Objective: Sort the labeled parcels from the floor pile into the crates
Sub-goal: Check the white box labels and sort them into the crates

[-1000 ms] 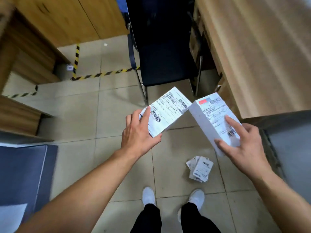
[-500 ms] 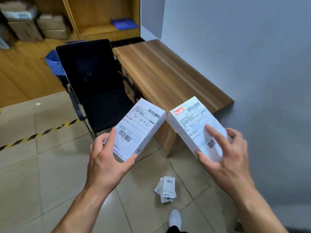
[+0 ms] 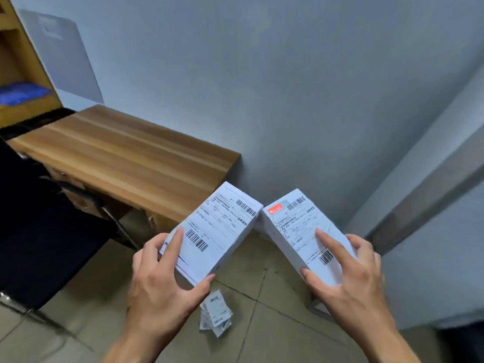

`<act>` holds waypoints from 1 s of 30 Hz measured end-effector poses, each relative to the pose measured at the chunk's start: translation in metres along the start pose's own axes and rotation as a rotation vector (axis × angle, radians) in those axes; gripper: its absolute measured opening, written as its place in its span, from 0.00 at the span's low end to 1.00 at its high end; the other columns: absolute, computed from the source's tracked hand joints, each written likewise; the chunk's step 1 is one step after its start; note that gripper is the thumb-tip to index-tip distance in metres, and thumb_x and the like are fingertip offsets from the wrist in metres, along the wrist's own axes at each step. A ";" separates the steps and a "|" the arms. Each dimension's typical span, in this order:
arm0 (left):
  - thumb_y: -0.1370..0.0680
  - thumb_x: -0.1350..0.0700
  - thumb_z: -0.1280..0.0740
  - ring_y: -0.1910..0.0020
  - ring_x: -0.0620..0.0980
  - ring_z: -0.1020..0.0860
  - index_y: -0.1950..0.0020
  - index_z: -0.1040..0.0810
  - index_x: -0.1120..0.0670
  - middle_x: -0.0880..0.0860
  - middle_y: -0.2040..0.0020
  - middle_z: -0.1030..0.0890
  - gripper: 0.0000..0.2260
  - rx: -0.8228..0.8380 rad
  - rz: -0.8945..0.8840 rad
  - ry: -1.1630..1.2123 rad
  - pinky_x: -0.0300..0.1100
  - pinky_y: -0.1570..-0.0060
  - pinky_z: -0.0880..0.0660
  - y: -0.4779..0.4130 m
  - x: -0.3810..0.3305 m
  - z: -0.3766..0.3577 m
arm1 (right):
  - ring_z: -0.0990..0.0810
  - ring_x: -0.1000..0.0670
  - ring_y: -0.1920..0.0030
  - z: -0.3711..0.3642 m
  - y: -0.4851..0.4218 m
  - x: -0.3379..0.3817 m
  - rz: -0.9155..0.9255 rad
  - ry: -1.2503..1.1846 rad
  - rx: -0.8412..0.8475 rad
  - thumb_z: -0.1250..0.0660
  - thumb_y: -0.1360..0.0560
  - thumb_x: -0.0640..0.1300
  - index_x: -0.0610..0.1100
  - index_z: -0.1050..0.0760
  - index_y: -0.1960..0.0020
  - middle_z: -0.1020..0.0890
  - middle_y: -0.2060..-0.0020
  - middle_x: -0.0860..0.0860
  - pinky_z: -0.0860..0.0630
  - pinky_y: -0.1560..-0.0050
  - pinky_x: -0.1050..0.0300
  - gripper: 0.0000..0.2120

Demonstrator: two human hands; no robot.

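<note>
Fingers (image 3: pixel 174 242) of the left hand (image 3: pixel 162 292) are curled round the lower end of the left parcel (image 3: pixel 222 226), and those of the right hand (image 3: pixel 358 284) are spread over the right parcel (image 3: pixel 298 229), forefinger on its label. Both are held just before the table (image 3: pixel 117 153) corner, top corners nearly meeting. The grips have been kept while the view was swung from floor to wall. A floor pile (image 3: pixel 216 318) remains below that corner. No crate is seen, so the drop is judged still to come.

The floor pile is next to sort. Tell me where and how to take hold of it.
Come from above, probably: the floor pile lies flat and fanned, so pinch the top parcel across its two long edges.
</note>
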State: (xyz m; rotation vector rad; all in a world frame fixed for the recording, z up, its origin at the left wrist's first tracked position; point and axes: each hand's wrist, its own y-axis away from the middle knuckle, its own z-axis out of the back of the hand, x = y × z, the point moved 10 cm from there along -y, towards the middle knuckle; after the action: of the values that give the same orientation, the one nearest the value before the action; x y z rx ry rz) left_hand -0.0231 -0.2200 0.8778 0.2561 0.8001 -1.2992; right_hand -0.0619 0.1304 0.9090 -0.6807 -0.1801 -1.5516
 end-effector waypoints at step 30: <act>0.34 0.44 0.20 0.39 0.46 0.37 0.23 0.35 0.39 0.46 0.36 0.34 0.42 0.546 -0.630 0.285 0.43 0.42 0.34 0.249 -0.530 -0.363 | 0.27 0.44 0.41 0.373 0.248 -0.460 -0.655 0.124 -0.577 0.27 0.38 0.65 0.65 0.27 0.32 0.35 0.40 0.55 0.22 0.43 0.44 0.34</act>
State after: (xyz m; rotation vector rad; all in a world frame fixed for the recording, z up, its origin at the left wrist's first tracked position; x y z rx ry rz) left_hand 0.0416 0.4654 0.9009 0.6729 0.7778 -2.1076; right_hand 0.2669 0.6823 0.9010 -1.0345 0.1691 -2.3070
